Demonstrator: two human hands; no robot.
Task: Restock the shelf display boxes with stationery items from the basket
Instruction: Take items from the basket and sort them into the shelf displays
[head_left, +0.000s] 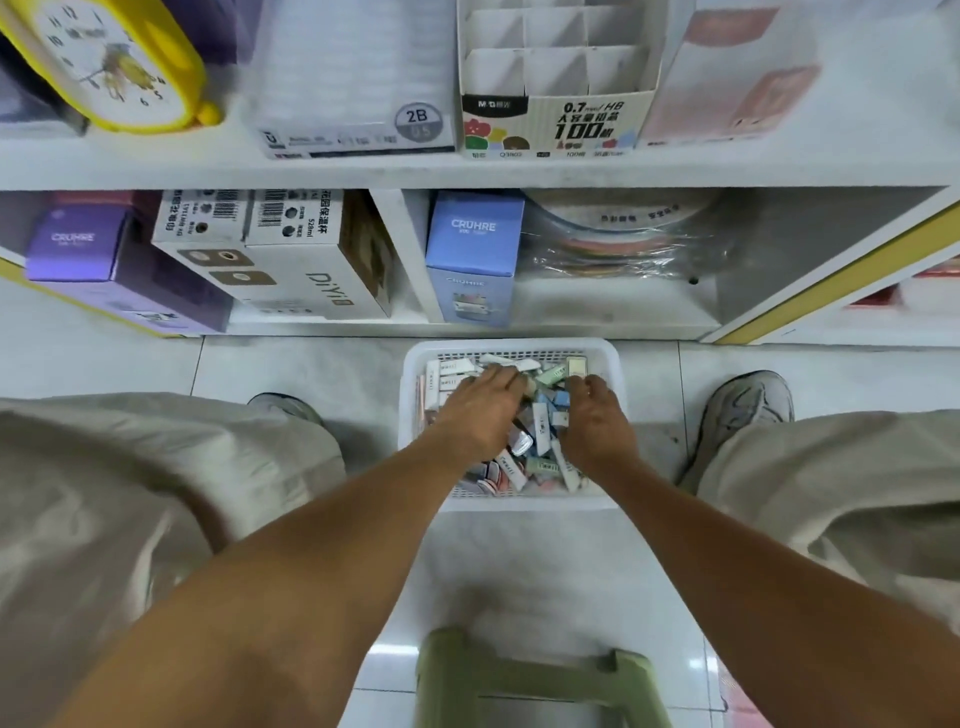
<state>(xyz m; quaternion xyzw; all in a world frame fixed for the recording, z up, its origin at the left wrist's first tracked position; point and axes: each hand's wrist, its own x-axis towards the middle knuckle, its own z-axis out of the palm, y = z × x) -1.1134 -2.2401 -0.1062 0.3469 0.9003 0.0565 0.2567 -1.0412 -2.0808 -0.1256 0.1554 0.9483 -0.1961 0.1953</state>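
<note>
— Hands first: where are they?

— Both of mine are down in the white basket (415, 364) on the floor tiles, between my shoes. My left hand (480, 410) lies palm-down over the loose stationery packets (540, 431), fingers spread and reaching toward the far side. My right hand (597, 423) is just beside it, fingers bent downward into the pile.

— Is either one gripping something?

— My left looks relaxed, fingers fairly straight, resting on the packets and holding nothing I can make out. My right I cannot tell; the curled fingers hide whatever may be under them, and the view is blurred there.

— And the stock itself?

— Still in the basket: small flat packets, white, green, blue and pink, heaped at all angles.

— The display boxes?

— Up on the upper shelf (208, 166). A white display box (558, 122) printed "0.7 HB 100" stands there with its divided compartments showing bare cardboard. Left of it sits a box marked 2B (358, 119), and further left a yellow clock (104, 62). The lower shelf holds a blue carton (475, 244) directly behind the basket. A green stool (535, 675) is near my body.
</note>
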